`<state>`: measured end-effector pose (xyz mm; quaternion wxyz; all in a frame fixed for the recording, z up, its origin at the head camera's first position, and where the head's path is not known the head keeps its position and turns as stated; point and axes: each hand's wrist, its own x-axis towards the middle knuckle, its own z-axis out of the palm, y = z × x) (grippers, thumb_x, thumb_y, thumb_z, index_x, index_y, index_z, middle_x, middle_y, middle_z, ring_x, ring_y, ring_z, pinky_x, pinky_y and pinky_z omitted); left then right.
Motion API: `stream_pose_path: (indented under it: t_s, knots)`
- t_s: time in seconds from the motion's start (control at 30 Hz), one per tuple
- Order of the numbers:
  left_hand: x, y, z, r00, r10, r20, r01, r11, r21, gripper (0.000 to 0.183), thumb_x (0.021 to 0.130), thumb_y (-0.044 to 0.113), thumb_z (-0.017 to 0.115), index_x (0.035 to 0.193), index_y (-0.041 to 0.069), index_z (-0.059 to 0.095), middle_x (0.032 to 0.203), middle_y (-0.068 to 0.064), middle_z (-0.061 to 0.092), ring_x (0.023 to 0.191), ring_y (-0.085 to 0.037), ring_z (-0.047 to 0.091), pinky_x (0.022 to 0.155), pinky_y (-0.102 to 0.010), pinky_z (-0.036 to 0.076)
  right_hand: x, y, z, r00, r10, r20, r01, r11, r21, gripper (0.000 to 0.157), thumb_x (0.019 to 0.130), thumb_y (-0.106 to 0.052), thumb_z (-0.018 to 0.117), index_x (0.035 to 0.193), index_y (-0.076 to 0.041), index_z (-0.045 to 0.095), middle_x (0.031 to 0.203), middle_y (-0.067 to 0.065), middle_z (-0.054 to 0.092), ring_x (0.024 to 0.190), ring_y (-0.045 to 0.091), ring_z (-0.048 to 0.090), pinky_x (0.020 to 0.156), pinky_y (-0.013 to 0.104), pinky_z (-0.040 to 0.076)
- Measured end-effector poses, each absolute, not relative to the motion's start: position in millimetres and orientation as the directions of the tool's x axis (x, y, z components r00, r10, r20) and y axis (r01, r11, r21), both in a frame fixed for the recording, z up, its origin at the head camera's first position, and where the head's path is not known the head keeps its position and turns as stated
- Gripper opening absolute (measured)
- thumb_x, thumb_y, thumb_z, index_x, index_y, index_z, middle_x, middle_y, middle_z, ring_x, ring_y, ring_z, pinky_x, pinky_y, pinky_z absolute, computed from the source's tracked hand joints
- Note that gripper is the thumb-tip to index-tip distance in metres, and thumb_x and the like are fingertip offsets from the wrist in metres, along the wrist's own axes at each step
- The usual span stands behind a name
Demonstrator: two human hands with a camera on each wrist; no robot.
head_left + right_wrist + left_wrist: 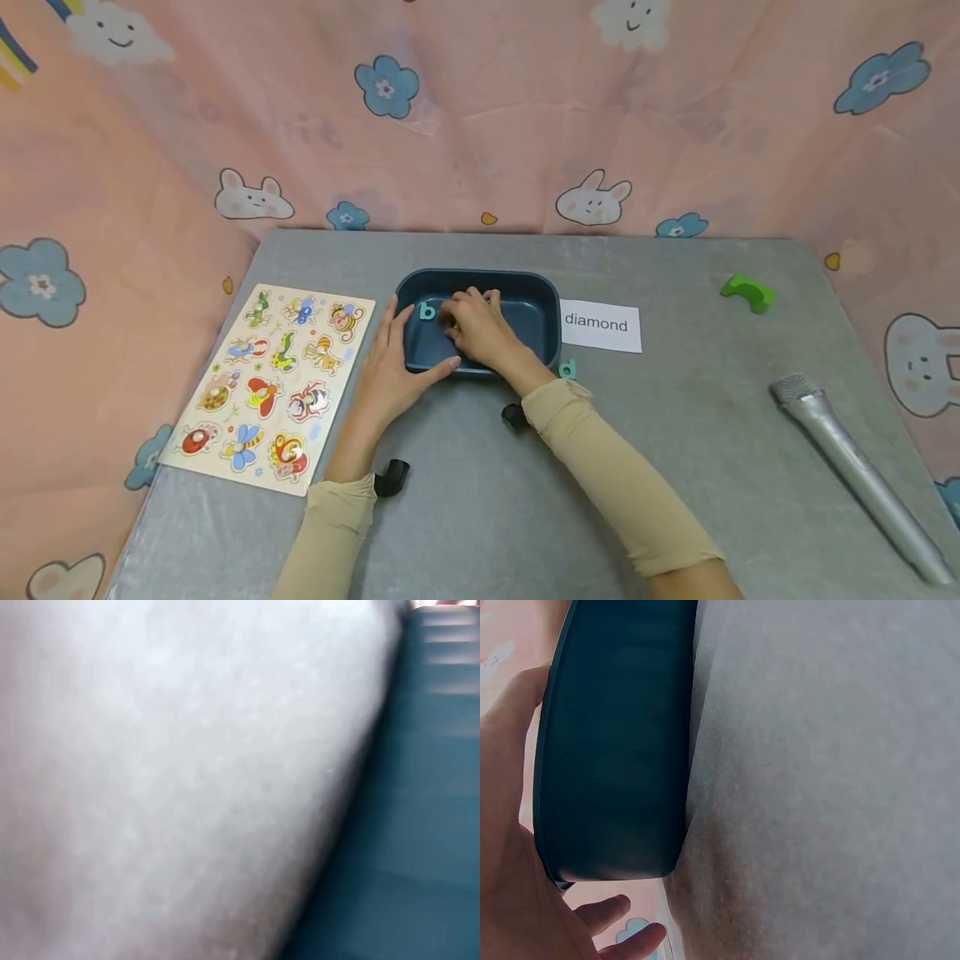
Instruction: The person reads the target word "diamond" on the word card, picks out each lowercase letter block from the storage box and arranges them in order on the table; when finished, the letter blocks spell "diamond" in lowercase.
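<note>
A dark blue tray (528, 292) rests on the table. Along its left end lies my left hand (388, 375), fingers stretched out and thumb extended over the near rim; the left wrist view shows this hand (510, 825) against the tray's wall (615, 750). My right hand (480, 329) reaches down inside the tray with bent fingers, pinching a small yellow piece (456, 327), mostly hidden under them. Left of those fingers lies a teal letter b (427, 311). A teal letter d (567, 369) lies outside the tray's near right corner.
Right of the tray is a white card (602, 326) reading "diamond". A board with insect pictures (273, 387) lies at the left. Farther right are a green arch-shaped block (748, 292) and a silver microphone (858, 475). A patterned pink cloth (480, 150) hangs behind the table.
</note>
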<state>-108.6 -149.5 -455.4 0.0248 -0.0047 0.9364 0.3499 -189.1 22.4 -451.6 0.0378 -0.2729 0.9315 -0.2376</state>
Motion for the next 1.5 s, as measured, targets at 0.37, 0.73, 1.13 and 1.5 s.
stream_pose_path:
  t_s: [0.37,0.73,1.13,1.5]
  knots:
    - [-108,-149,-455,-0.998,0.005,-0.056,-0.034,0.755,0.655,0.110,0.086,0.064,0.080,0.170,0.022,0.023,0.181,0.001,0.001,0.164,-0.038,0.022,0.125,-0.070,0.027,-171,58,-428,-0.827,-0.526,0.199,-0.475,0.464,-0.748,0.029,0.095,0.007,0.073,0.123,0.002,0.072,0.120,0.016,0.065,0.101,0.027,0.071,0.091,0.040,0.063]
    - [-108,-148,-454,-0.996,-0.017,-0.086,-0.070,0.752,0.656,0.111,0.085,0.068,0.079,0.170,0.025,0.022,0.181,0.007,-0.002,0.165,-0.036,0.018,0.126,-0.070,0.023,-142,116,-396,-0.874,-0.424,0.236,-0.395,0.340,-0.854,0.024,0.085,0.002,0.086,0.106,-0.006,0.081,0.107,0.008,0.066,0.093,0.019,0.071,0.090,0.036,0.063]
    - [-107,-148,-453,-0.997,-0.009,-0.072,-0.054,0.751,0.658,0.111,0.085,0.065,0.081,0.170,0.025,0.023,0.181,0.006,-0.001,0.165,-0.036,0.019,0.126,-0.071,0.022,-129,185,-402,-0.906,-0.348,0.240,-0.365,0.358,-0.860,0.015,0.087,0.008,0.081,0.099,-0.002,0.083,0.097,0.011,0.073,0.091,0.008,0.068,0.085,0.013,0.057]
    - [-107,-148,-455,-0.998,-0.001,-0.058,-0.039,0.749,0.661,0.110,0.085,0.065,0.081,0.170,0.023,0.024,0.181,0.005,-0.001,0.165,-0.037,0.017,0.126,-0.073,0.021,-129,228,-434,-0.920,-0.382,0.086,-0.320,0.605,-0.729,0.017,0.087,0.004,0.083,0.099,-0.007,0.082,0.091,0.004,0.078,0.082,0.013,0.066,0.074,0.021,0.052]
